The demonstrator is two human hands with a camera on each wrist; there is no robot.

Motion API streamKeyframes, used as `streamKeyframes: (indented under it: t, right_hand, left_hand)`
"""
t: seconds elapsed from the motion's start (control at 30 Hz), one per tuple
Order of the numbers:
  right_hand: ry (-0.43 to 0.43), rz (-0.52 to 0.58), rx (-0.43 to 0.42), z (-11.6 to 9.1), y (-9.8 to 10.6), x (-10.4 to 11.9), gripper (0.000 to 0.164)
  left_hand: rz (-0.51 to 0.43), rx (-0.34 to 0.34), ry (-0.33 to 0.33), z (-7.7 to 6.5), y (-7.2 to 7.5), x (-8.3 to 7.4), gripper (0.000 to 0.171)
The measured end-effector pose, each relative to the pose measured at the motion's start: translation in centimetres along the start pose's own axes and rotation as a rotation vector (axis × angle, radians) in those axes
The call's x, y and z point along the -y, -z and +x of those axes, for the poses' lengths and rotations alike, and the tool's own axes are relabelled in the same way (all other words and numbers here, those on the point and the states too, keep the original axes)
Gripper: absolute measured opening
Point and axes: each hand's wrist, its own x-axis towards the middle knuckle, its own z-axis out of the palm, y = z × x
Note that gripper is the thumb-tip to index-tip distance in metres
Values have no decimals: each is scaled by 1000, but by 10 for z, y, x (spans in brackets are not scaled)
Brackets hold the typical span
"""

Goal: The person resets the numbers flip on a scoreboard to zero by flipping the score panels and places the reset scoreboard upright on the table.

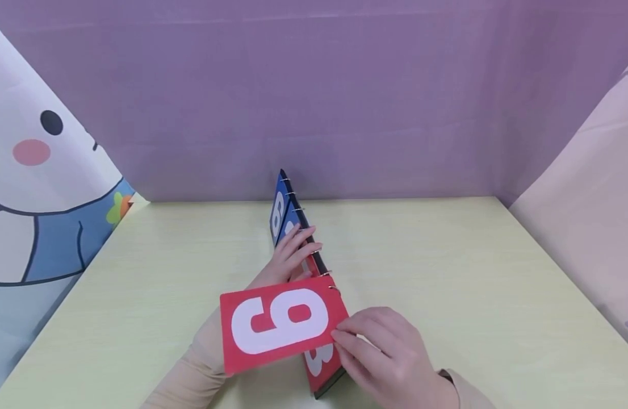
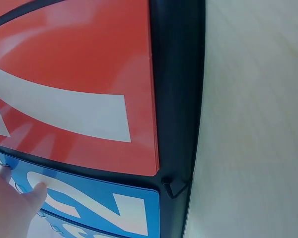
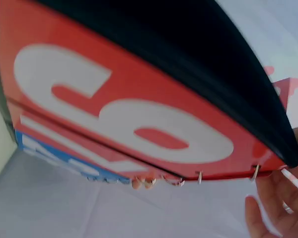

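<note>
A flip scoreboard with a black frame stands tent-like on the table, ridge up, running away from me. My right hand pinches the edge of a red number card showing a white 9, lifted out to the left on its ring. Below it, another red card is partly covered. My left hand grips the scoreboard's ridge midway, fingers over the top. In the left wrist view its thumb lies on a blue card. Red cards hang on the other face in the right wrist view.
The pale yellow tabletop spreads around the scoreboard. Behind it rises a purple cloth wall. A cartoon-printed panel borders the left side, and a pale panel the right.
</note>
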Motion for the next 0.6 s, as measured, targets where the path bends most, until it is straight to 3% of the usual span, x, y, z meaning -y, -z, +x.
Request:
streamKeyframes:
  t: [0.13,0.27,0.43,0.6]
  right_hand:
    - [126,5,-2,4,1,-4,24]
    - [185,27,51,7,5,-7,22]
    - [227,39,175,6,12,-10,18]
    - [173,53,316,3,16,-8,19]
  left_hand:
    - [-19,43,67,0,4,-5,62]
    - [-50,106,189,-2,8,-12,55]
    - [-59,138,261,-3,8,-16,52]
    - [-72,139,279,-3,10,-18,53]
